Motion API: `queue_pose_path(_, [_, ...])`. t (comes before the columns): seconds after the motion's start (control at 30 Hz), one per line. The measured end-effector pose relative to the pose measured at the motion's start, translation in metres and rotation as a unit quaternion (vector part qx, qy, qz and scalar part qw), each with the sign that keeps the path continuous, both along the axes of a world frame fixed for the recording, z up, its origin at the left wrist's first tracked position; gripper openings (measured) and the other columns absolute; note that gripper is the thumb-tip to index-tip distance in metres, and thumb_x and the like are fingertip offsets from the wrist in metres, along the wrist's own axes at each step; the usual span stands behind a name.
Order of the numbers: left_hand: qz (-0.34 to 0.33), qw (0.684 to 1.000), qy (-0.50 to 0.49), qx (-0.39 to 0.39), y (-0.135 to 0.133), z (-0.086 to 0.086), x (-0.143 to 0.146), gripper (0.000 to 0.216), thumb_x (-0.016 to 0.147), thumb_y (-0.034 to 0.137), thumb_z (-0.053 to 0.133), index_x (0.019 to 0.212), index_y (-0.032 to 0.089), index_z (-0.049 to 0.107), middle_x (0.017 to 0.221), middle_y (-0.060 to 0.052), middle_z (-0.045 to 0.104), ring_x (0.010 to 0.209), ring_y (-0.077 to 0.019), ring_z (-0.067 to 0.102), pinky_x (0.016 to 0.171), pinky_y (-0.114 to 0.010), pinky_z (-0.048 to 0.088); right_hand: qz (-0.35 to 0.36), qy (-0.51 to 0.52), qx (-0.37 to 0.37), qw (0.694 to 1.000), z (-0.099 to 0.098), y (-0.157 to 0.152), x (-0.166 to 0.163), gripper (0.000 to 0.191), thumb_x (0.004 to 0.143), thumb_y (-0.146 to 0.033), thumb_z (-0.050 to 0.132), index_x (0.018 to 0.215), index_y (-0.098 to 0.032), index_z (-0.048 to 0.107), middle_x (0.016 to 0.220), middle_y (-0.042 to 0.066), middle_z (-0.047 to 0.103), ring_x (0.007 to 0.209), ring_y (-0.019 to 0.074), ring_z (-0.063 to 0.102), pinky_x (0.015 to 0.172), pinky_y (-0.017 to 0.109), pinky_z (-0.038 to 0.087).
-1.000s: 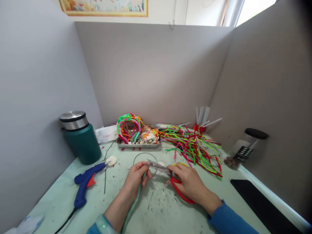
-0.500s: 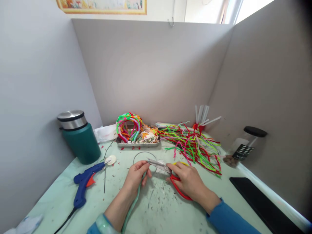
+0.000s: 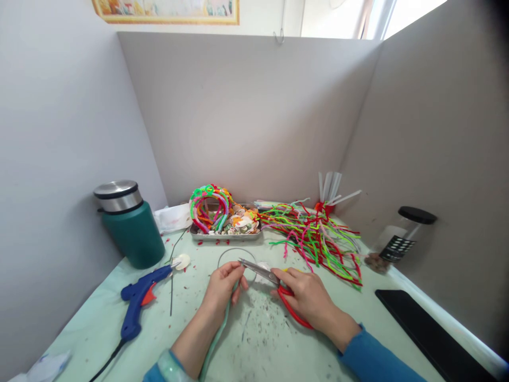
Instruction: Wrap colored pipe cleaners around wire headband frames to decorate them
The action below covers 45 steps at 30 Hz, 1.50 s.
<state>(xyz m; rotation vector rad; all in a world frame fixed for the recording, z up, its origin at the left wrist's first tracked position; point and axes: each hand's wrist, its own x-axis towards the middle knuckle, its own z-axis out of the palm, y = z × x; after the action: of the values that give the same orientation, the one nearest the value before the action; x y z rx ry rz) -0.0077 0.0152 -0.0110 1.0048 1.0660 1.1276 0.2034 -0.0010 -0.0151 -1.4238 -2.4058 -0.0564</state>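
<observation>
Over the pale-green tabletop (image 3: 260, 358), trimming seems underway, care required: mint cord (image 3: 217, 337) grasped by left fingers (image 3: 232, 269), red-handled steel scissors (image 3: 265, 274) by right fingers (image 3: 286, 277).

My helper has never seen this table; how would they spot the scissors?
Start with the pale green table and find the right hand above it. It holds the scissors, blades pointing toward the left hand. Unlike the blue glue gun farther left, they have long metal blades and a red handle.

Left hand (image 3: 223, 285) in a pinch, right hand (image 3: 307, 294) in a grip
</observation>
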Motion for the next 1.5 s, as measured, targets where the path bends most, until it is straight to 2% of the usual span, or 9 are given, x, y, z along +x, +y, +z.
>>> queue_pose_path(0.53, [-0.001, 1.000, -0.002, 0.008, 0.000, -0.001, -0.001, 0.029, 0.070, 0.039, 0.061, 0.084, 0.014, 0.053, 0.050, 0.003, 0.060, 0.025, -0.0032, 0.031, 0.029, -0.017, 0.020, 0.025, 0.055, -0.078, 0.995, 0.007, -0.003, -0.002, 0.041, 0.084, -0.054, 0.042, 0.104, -0.023, 0.059, 0.076, 0.004, 0.064, 0.067, 0.0167, 0.059, 0.059, 0.023, 0.037])
queue_pose_path(0.73, [-0.001, 1.000, 0.000, 0.006, 0.000, -0.001, -0.001, 0.027, 0.071, 0.037, 0.060, 0.083, 0.015, 0.052, 0.049, 0.004, 0.059, 0.025, -0.0032, 0.031, 0.029, -0.017, 0.019, 0.018, 0.053, -0.052, 0.997, 0.009, -0.003, -0.001, 0.045, 0.082, -0.055, 0.046, 0.114, -0.025, 0.055, 0.082, 0.005, 0.063, 0.073, 0.0180, 0.059, 0.064, 0.025, 0.039])
queue_pose_path(1.07, [-0.001, 1.000, 0.011, 0.017, 0.000, -0.003, 0.001, 0.025, 0.071, 0.036, 0.059, 0.082, 0.014, 0.052, 0.050, 0.004, 0.059, 0.024, -0.0026, 0.031, 0.028, -0.016, 0.018, 0.003, 0.037, -0.013, 0.999, 0.011, -0.005, -0.003, 0.046, 0.081, -0.056, 0.047, 0.112, -0.024, 0.055, 0.086, 0.004, 0.061, 0.073, 0.0185, 0.057, 0.063, 0.027, 0.037])
queue_pose_path(1.33, [0.012, 1.000, 0.021, 0.009, -0.002, -0.002, 0.000, 0.028, 0.071, 0.037, 0.060, 0.085, 0.014, 0.054, 0.049, 0.004, 0.060, 0.024, -0.0028, 0.030, 0.028, -0.016, 0.019, 0.004, 0.030, -0.020, 0.999, 0.005, -0.003, -0.004, 0.045, 0.082, -0.057, 0.044, 0.109, -0.024, 0.056, 0.083, 0.003, 0.062, 0.072, 0.0181, 0.059, 0.061, 0.027, 0.037])
queue_pose_path(1.5, [0.010, 1.000, 0.015, 0.007, -0.001, -0.001, 0.000, 0.031, 0.068, 0.038, 0.062, 0.085, 0.013, 0.054, 0.049, 0.003, 0.060, 0.025, -0.0027, 0.030, 0.029, -0.017, 0.019, 0.020, 0.059, -0.053, 0.997, 0.005, -0.003, -0.003, 0.044, 0.081, -0.057, 0.046, 0.107, -0.023, 0.057, 0.081, 0.004, 0.062, 0.072, 0.0166, 0.059, 0.063, 0.024, 0.039])
